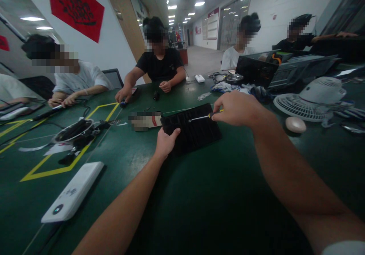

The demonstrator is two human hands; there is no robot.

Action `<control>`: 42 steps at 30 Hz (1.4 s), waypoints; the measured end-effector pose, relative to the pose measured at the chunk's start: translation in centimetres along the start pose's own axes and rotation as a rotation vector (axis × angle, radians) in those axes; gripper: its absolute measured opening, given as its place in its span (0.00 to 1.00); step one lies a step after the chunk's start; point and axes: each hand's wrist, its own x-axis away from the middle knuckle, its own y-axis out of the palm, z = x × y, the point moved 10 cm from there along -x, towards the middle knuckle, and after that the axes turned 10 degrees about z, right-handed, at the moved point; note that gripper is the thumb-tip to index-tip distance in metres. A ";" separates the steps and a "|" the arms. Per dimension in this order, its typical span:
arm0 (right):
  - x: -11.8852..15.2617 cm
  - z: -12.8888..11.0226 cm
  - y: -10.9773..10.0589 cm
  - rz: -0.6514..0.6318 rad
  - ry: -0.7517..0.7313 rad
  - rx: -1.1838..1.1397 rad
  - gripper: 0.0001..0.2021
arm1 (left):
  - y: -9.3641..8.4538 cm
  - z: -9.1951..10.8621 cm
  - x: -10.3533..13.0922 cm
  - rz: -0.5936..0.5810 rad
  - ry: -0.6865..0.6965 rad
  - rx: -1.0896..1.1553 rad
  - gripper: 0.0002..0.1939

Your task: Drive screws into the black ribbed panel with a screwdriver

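A black rectangular panel [198, 135] with raised ribs lies in front of me, tilted slightly over the green table. My left hand [167, 141] is closed on its left edge, thumb on top, the other fingers mostly hidden. My right hand [238, 107] grips the yellow-and-black handle of a screwdriver [201, 117] beyond the panel's right side. The thin metal shaft points left across the panel. At its tip is a small bright round spot, too small to make out. Just past the panel's left corner lies a beige packet [145, 121] with a red mark.
A white power bank [74, 191] lies at the near left, cables and dark parts [75, 131] behind it. At right are a white fan [309, 99], a pale rounded object [295, 125] and an opened computer case [302, 72]. Several people sit around the table [228, 194].
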 end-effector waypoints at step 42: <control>0.2 -0.3 -1.4 0.078 -0.027 0.029 0.13 | 0.0 0.4 0.3 0.012 -0.016 0.009 0.21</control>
